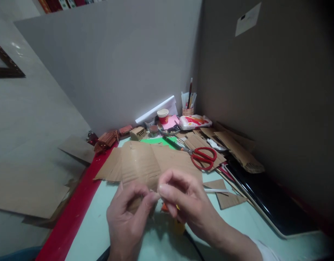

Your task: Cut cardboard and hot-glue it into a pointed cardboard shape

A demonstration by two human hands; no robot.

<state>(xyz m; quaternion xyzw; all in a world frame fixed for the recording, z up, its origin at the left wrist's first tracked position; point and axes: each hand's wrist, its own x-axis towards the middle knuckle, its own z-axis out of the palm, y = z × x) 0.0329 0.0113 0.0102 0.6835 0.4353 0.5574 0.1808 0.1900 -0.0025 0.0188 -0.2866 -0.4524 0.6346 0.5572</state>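
Observation:
My left hand (130, 214) is closed, its thumb and forefinger pressed together at the bottom centre. Part of a small brown cardboard piece (134, 203) shows inside its curled fingers. My right hand (187, 197) pinches close beside the left fingertips; whatever is between its fingers is too small to make out. Beneath the right hand is a yellow and orange tool (178, 226) with a black cord, partly hidden. Just beyond both hands lie large brown cardboard sheets (139, 159).
Red-handled scissors (203, 158) rest on cardboard behind my right hand. A black glossy panel (273, 203) and cardboard scraps (228, 197) lie on the right. Farther back are a paper cup (163, 116), a wipes pack (195, 122) and a pencil holder (188, 111).

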